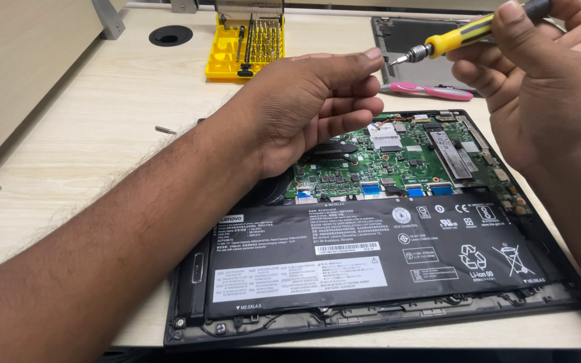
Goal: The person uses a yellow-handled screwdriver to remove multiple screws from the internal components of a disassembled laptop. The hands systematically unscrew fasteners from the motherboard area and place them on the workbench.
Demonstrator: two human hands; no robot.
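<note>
An opened laptop lies bottom up on the desk, showing a black battery and a green circuit board. My right hand holds a yellow-and-black screwdriver raised above the laptop's far edge, its metal tip pointing left. My left hand hovers over the board's left part, fingers curled, with the fingertips right at the screwdriver's tip. Whether a screw sits between those fingertips is too small to tell.
A yellow case of screwdriver bits stands at the back. A pink tool lies beside a dark cover panel. A loose bit rests on the desk at left. A round cable hole is at the back left.
</note>
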